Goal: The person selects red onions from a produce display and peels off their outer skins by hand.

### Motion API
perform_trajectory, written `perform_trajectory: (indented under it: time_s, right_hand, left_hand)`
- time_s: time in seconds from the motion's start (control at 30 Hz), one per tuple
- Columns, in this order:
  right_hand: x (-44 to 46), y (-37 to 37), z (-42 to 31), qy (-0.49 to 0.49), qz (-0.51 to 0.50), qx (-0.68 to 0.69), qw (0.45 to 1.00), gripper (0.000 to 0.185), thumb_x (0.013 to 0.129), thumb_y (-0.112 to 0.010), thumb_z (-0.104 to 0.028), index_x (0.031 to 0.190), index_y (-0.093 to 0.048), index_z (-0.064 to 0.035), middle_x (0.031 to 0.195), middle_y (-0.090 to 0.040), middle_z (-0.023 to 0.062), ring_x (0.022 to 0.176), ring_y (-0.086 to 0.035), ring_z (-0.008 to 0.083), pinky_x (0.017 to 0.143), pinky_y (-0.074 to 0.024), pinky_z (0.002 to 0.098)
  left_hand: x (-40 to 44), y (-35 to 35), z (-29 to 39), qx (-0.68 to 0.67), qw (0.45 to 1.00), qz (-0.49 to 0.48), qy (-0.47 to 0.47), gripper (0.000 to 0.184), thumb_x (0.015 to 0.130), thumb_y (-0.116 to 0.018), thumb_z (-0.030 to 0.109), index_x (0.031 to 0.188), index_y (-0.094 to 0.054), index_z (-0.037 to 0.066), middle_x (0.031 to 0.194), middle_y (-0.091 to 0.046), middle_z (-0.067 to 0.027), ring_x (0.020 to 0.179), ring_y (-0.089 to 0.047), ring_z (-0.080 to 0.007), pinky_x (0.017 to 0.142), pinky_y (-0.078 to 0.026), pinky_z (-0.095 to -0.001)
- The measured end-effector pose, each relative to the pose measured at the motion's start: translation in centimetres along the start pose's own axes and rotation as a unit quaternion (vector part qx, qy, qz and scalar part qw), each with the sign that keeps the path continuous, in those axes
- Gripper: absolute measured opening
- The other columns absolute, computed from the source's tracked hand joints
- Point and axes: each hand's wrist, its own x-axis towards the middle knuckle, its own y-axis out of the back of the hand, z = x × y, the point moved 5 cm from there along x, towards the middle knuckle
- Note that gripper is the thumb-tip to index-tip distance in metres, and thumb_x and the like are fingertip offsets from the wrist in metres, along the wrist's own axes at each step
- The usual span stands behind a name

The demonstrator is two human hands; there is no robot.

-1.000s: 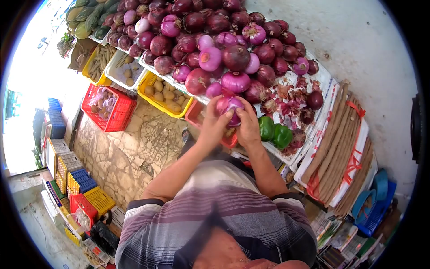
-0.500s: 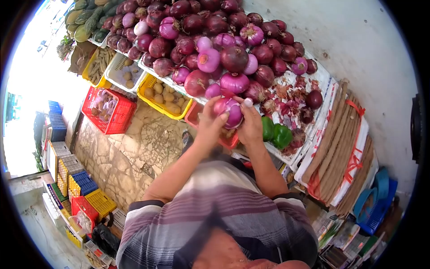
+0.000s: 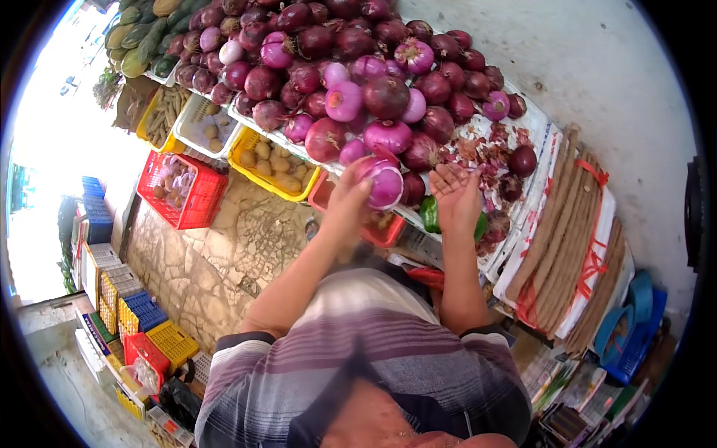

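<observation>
A red onion (image 3: 386, 188), with some of its dry skin peeled away to shiny purple, is gripped by my left hand (image 3: 351, 196) in front of the onion pile. My right hand (image 3: 457, 196) is apart from it, palm up with the fingers loosely stretched, over the near edge of the white tray. No object shows in that palm. Partly behind my right hand lie green bell peppers (image 3: 430, 215). Loose onion skins (image 3: 489, 153) are scattered on the tray beyond it. The heap of red onions (image 3: 314, 67) rises just past both hands.
Long brown roots (image 3: 560, 239) tied with red ribbon lie at the right. A yellow crate of potatoes (image 3: 278, 166), a red crate (image 3: 200, 198) and a white basket (image 3: 209, 127) stand at the left. Stacked crates (image 3: 142, 310) are at lower left, a blue basket (image 3: 635, 336) at far right.
My right hand has left the onion and moved right, opening palm up toward the peppers and skins. My left hand keeps the onion at nearly the same place.
</observation>
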Motion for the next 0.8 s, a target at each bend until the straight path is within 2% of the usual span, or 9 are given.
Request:
perform_trajectory:
  time_s: [0.1, 0.2, 0.23, 0.33, 0.43, 0.6, 0.8]
  right_hand:
    - [-3.9, -4.5, 1.3, 0.006, -0.094, -0.263, 0.960, 0.040, 0.105, -0.055, -0.025, 0.132, -0.056, 0.0040, 0.121, -0.067, 0.0150, 0.104, -0.066, 0.0225, 0.093, -0.0520, 0.0344]
    - [-5.0, -6.6, 3.9, 0.041, -0.192, -0.262, 0.945, 0.046, 0.100, -0.059, -0.014, 0.142, -0.050, 0.0047, 0.130, -0.062, 0.0133, 0.114, -0.061, 0.0189, 0.101, -0.0477, 0.0315]
    - [-5.0, -6.4, 4.0, 0.030, -0.181, -0.277, 0.943, 0.047, 0.099, -0.059, -0.011, 0.142, -0.050, 0.0046, 0.131, -0.061, 0.0130, 0.116, -0.060, 0.0188, 0.102, -0.0468, 0.0314]
    - [-4.8, -6.5, 4.4, -0.006, -0.162, -0.294, 0.942, 0.047, 0.096, -0.058, -0.007, 0.142, -0.050, 0.0041, 0.132, -0.060, 0.0120, 0.119, -0.057, 0.0180, 0.104, -0.0453, 0.0308]
    - [-5.1, -7.0, 4.7, -0.033, -0.162, -0.258, 0.952, 0.046, 0.096, -0.056, -0.007, 0.141, -0.051, 0.0026, 0.129, -0.061, 0.0108, 0.116, -0.058, 0.0170, 0.101, -0.0462, 0.0297]
    - [-4.9, -7.5, 5.6, -0.079, -0.181, -0.221, 0.955, 0.044, 0.097, -0.054, -0.009, 0.140, -0.053, -0.0014, 0.125, -0.061, 0.0088, 0.110, -0.059, 0.0154, 0.097, -0.0476, 0.0276]
    - [-4.8, -7.3, 6.3, -0.069, -0.187, -0.229, 0.953, 0.041, 0.099, -0.053, -0.011, 0.139, -0.054, -0.0029, 0.121, -0.062, 0.0074, 0.108, -0.059, 0.0143, 0.095, -0.0482, 0.0272]
  left_hand:
    - [0.4, -0.1, 0.0, 0.025, 0.999, -0.008, -0.019, 0.054, 0.098, -0.059, 0.011, 0.149, -0.041, 0.008, 0.134, -0.057, -0.0102, 0.118, -0.060, -0.0191, 0.095, -0.054, -0.0306]
    - [0.6, -0.4, -0.5, 0.078, 0.997, -0.011, -0.026, 0.054, 0.096, -0.064, 0.010, 0.146, -0.042, 0.004, 0.133, -0.057, -0.0111, 0.118, -0.059, -0.0187, 0.097, -0.053, -0.0323]
    - [0.5, -0.1, -0.5, 0.102, 0.994, -0.005, -0.028, 0.055, 0.095, -0.066, 0.009, 0.144, -0.043, 0.003, 0.133, -0.058, -0.0114, 0.118, -0.059, -0.0185, 0.098, -0.052, -0.0327]
    - [-0.1, -0.7, 0.5, 0.169, 0.984, -0.031, -0.056, 0.072, 0.088, -0.080, 0.029, 0.144, -0.043, 0.001, 0.130, -0.058, -0.0098, 0.121, -0.057, -0.0191, 0.105, -0.047, -0.0350]
    - [-0.6, -1.4, 1.5, 0.178, 0.983, -0.015, -0.038, 0.072, 0.085, -0.081, 0.025, 0.143, -0.044, 0.001, 0.129, -0.058, -0.0093, 0.121, -0.057, -0.0184, 0.105, -0.046, -0.0344]
    - [-0.9, -0.1, 1.6, 0.255, 0.964, 0.003, -0.076, 0.070, 0.088, -0.079, 0.022, 0.144, -0.042, 0.002, 0.130, -0.057, -0.0096, 0.121, -0.056, -0.0183, 0.105, -0.046, -0.0347]
    - [-1.2, 0.1, 1.6, 0.269, 0.960, -0.005, -0.078, 0.067, 0.092, -0.075, 0.019, 0.146, -0.039, 0.002, 0.130, -0.055, -0.0102, 0.121, -0.054, -0.0187, 0.105, -0.045, -0.0342]
